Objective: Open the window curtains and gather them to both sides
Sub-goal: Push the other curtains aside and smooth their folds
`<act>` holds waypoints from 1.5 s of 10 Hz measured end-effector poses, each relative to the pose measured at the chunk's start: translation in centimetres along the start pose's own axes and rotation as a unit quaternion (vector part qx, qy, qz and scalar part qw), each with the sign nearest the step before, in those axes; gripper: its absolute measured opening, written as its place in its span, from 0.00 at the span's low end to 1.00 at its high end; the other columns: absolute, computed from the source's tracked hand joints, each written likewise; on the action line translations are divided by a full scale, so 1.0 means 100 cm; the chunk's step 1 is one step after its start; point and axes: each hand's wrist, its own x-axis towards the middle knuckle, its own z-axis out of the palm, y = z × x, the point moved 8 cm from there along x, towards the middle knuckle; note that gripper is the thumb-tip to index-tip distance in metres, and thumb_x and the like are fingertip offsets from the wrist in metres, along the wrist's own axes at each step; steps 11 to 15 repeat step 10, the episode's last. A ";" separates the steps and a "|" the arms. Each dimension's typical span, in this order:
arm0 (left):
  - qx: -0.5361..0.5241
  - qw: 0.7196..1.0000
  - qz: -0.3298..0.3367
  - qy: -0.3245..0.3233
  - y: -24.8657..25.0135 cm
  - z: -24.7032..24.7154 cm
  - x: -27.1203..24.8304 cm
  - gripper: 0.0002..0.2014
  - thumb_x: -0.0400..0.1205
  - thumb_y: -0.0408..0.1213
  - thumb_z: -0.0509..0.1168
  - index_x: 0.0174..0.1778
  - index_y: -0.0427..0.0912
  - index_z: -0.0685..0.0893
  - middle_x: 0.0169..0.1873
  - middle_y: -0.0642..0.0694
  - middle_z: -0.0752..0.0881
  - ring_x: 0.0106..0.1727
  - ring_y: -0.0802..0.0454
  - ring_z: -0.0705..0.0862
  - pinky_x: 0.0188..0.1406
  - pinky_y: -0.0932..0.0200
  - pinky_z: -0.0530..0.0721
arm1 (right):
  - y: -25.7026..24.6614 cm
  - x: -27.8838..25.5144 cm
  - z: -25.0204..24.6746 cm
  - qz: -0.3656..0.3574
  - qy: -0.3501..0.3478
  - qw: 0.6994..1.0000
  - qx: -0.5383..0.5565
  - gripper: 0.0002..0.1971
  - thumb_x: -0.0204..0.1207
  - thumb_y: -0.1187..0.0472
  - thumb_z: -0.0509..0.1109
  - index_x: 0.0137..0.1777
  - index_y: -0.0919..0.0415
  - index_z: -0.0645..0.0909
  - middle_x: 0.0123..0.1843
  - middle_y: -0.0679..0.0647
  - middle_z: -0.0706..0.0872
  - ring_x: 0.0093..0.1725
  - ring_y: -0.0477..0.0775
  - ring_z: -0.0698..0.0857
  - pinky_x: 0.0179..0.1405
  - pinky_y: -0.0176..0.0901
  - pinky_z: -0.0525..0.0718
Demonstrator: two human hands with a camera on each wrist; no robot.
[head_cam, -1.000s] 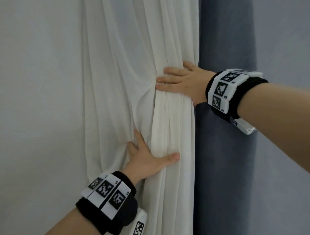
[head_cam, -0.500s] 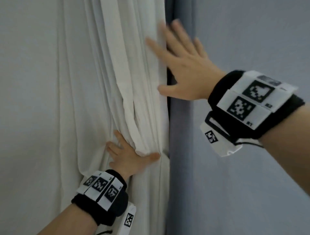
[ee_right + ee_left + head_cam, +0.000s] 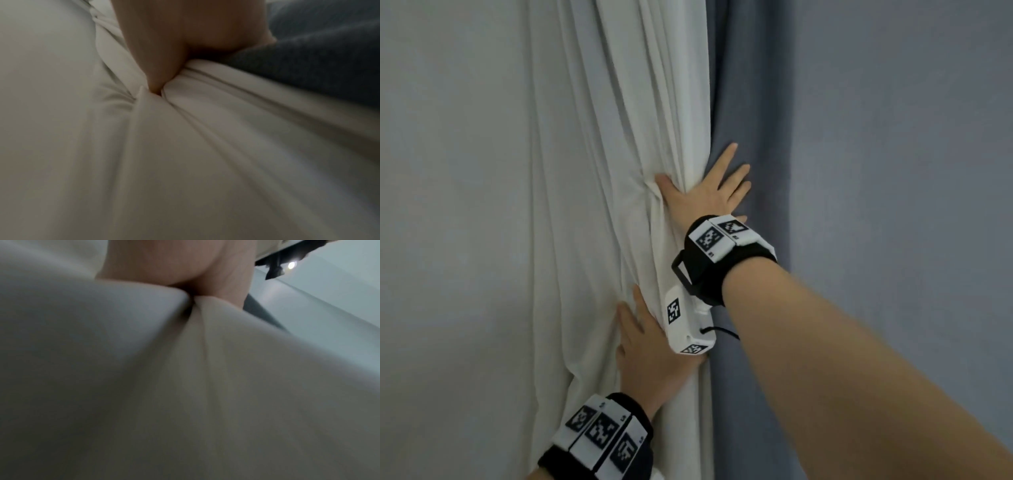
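Already the white curtain (image 3: 616, 192) hangs bunched in thick vertical folds, its gathered edge lying just beside the blue-grey curtain (image 3: 726, 102), which hangs to the right of it. The right hand (image 3: 705, 195) lies flat with fingers spread, its thumb dug into the white folds and its fingers reaching over onto the blue-grey curtain. Below it on the white curtain, the left hand (image 3: 650, 356) presses open-palmed against the folds; neither hand grips the cloth. The wrist views show only cloth pushed up against each palm. By my reckoning the white panel is mostly gathered but not yet settled. No window shows, so I cannot tell whether the blue-grey curtain needs drawing, or whether a panel on the other side remains.
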 end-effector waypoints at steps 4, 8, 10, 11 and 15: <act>0.062 0.998 -0.001 0.007 -0.039 -0.001 0.042 0.63 0.60 0.68 0.69 0.79 0.56 0.30 0.83 0.43 0.36 0.84 0.46 0.40 0.81 0.40 0.53 | 0.001 0.023 0.050 -0.037 0.073 0.991 -0.110 0.47 0.73 0.35 0.61 0.83 0.47 0.36 0.85 0.59 0.35 0.84 0.63 0.36 0.73 0.80 0.43; 0.066 0.992 0.036 -0.100 -0.066 -0.022 -0.033 0.50 0.72 0.46 0.73 0.82 0.44 0.46 0.79 0.45 0.63 0.74 0.47 0.70 0.70 0.59 0.70 | 0.036 -0.075 0.017 0.105 -0.075 0.992 0.006 0.48 0.75 0.59 0.69 0.83 0.52 0.37 0.86 0.57 0.45 0.84 0.60 0.49 0.78 0.64 0.56; 0.092 0.977 -0.034 -0.191 -0.130 -0.049 -0.157 0.55 0.75 0.48 0.70 0.79 0.40 0.30 0.83 0.44 0.50 0.83 0.50 0.56 0.80 0.57 0.59 | 0.132 -0.228 0.003 0.238 -0.187 0.951 0.052 0.50 0.73 0.56 0.73 0.83 0.60 0.39 0.84 0.62 0.53 0.81 0.63 0.60 0.80 0.52 0.58; 0.092 0.977 -0.034 -0.191 -0.130 -0.049 -0.157 0.55 0.75 0.48 0.70 0.79 0.40 0.30 0.83 0.44 0.50 0.83 0.50 0.56 0.80 0.57 0.59 | 0.132 -0.228 0.003 0.238 -0.187 0.951 0.052 0.50 0.73 0.56 0.73 0.83 0.60 0.39 0.84 0.62 0.53 0.81 0.63 0.60 0.80 0.52 0.58; 0.092 0.977 -0.034 -0.191 -0.130 -0.049 -0.157 0.55 0.75 0.48 0.70 0.79 0.40 0.30 0.83 0.44 0.50 0.83 0.50 0.56 0.80 0.57 0.59 | 0.132 -0.228 0.003 0.238 -0.187 0.951 0.052 0.50 0.73 0.56 0.73 0.83 0.60 0.39 0.84 0.62 0.53 0.81 0.63 0.60 0.80 0.52 0.58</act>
